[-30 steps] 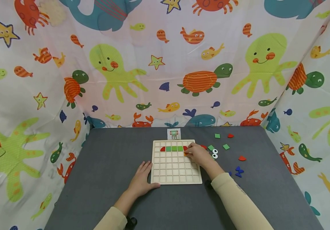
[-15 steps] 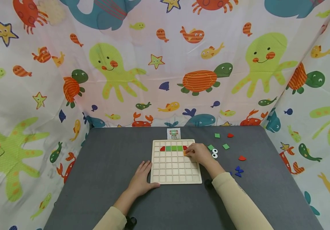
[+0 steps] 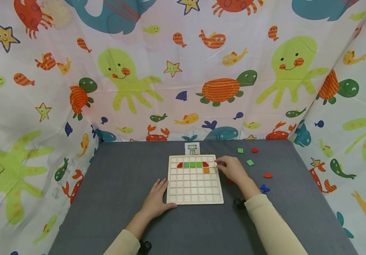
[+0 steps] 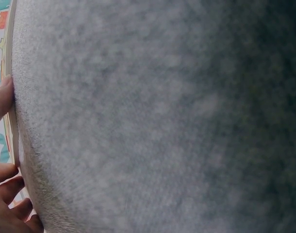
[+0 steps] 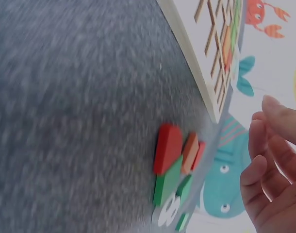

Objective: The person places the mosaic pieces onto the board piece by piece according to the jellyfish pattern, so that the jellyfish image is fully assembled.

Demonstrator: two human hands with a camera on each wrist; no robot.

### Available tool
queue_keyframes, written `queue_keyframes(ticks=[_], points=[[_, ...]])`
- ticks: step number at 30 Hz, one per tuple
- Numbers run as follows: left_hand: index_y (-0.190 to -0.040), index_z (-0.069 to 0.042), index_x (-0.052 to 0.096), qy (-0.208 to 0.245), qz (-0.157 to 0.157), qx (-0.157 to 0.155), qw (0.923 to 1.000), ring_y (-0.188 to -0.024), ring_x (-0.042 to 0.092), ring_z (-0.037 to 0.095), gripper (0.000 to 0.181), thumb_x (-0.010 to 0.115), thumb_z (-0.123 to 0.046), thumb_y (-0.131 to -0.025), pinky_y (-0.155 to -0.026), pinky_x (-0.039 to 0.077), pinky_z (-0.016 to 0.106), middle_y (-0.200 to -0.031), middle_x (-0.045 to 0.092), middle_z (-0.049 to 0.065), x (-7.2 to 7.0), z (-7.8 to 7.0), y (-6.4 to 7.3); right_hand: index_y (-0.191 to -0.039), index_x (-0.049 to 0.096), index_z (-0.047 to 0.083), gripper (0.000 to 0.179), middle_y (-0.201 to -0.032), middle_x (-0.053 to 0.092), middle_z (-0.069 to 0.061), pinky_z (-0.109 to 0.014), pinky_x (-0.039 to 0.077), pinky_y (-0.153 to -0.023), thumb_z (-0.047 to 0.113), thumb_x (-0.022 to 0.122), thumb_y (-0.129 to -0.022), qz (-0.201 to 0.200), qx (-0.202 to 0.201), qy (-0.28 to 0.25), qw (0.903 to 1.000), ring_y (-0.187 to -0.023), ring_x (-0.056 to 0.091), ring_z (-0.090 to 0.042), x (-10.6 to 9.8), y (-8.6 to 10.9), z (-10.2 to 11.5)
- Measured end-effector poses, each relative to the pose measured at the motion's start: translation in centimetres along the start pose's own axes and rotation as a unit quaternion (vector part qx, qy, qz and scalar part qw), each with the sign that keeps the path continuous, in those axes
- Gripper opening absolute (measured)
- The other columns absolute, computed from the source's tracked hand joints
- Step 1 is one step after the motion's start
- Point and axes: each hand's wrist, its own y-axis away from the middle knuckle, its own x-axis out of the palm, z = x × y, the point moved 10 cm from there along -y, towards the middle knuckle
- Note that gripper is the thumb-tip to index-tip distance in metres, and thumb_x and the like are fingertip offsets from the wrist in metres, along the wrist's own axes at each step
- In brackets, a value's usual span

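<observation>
A pale wooden grid board (image 3: 195,191) lies on the table. Its upper row holds a red piece (image 3: 179,165), several green squares (image 3: 192,164) and another red piece (image 3: 205,164); below the latter sits an orange square (image 3: 206,170). My left hand (image 3: 155,201) rests at the board's lower left corner, fingers along its left edge and thumb at the near edge. Just beyond the board's right edge hovers my right hand (image 3: 232,169), fingers loosely bent; the right wrist view shows no piece between its thumb (image 5: 282,116) and fingers.
A small picture card (image 3: 192,148) stands behind the board. To the right lie green squares (image 3: 250,162), red pieces (image 3: 267,175) and blue triangles (image 3: 265,188). White rings (image 5: 168,213) rest beside red and green pieces in the right wrist view. A patterned curtain (image 3: 183,117) borders the table.
My right hand has let go of the orange square, which now sits in a grid cell, and has moved right off the board. The left hand stays in place.
</observation>
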Motion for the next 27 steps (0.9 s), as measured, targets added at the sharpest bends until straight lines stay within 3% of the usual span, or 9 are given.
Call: queue_keyframes(ticks=[6,18,24,27], points=[[-0.158,-0.007,0.034,-0.007,0.002,-0.003,1.0,-0.155,0.02,0.035,0.106,0.085,-0.053,-0.076,-0.116,0.034,0.057,-0.165,0.031,0.011,0.1,0.0,0.0,-0.119,0.075,0.007,0.028,-0.107,0.073,-0.01,-0.037,0.057,-0.07,0.014,0.075,-0.092,-0.003,0.028,-0.008,0.9996,-0.08,0.067,-0.018,-1.2,1.3,-1.4],[-0.158,-0.008,0.033,-0.007,0.007,-0.006,0.9999,-0.155,0.018,0.035,0.108,0.084,-0.054,-0.076,-0.116,0.033,0.057,-0.165,0.03,0.01,0.3,0.2,0.0,-0.118,0.076,0.007,0.031,-0.099,0.072,-0.008,-0.029,0.047,-0.06,0.01,0.079,-0.087,0.006,0.028,0.001,0.9996,-0.07,0.057,-0.014,-1.3,4.5,-2.8],[-0.159,-0.008,0.033,-0.009,0.006,-0.003,0.9999,-0.155,0.018,0.035,0.108,0.084,-0.055,-0.076,-0.116,0.033,0.057,-0.165,0.03,0.01,0.4,0.3,-0.1,-0.115,0.076,0.008,0.029,-0.083,0.066,-0.002,-0.03,0.045,-0.06,0.007,0.079,-0.086,0.011,0.032,0.008,0.9994,-0.063,0.05,-0.012,-1.0,5.5,-3.4],[-0.159,-0.008,0.033,-0.01,0.005,-0.004,0.9999,-0.155,0.018,0.035,0.107,0.084,-0.055,-0.076,-0.116,0.033,0.057,-0.165,0.03,0.01,0.4,0.4,-0.1,-0.114,0.076,0.01,0.028,-0.093,0.07,-0.005,-0.035,0.049,-0.067,0.007,0.079,-0.087,0.028,0.016,0.02,0.9993,-0.071,0.056,-0.016,-0.4,5.7,-3.4]])
